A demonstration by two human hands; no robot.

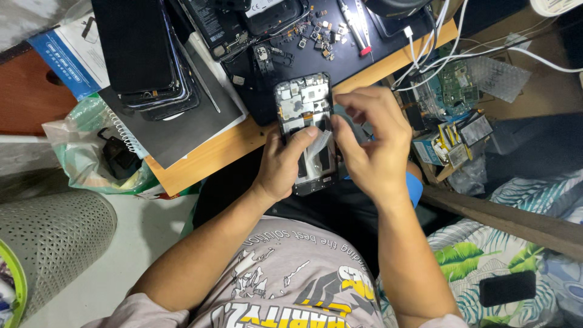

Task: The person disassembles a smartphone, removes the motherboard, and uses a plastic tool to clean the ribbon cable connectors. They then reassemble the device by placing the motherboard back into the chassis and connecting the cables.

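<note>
cluttered wooden desk [206, 155] under a dark mat [364, 51], strewn with small parts [316, 33], a stack of phones [149, 54] and white cables [437, 36]. at the near edge of the desk the opened phone frame [303, 103] stands lengthwise away from the person, top end with the circuit board pointing at the mat, bottom end toward the lap. left hand [282, 164] grips its lower left side, thumb laid across the inside. right hand [370, 143] has fingers curled, pinching a pale strip [320, 146] at the frame's middle.
</note>
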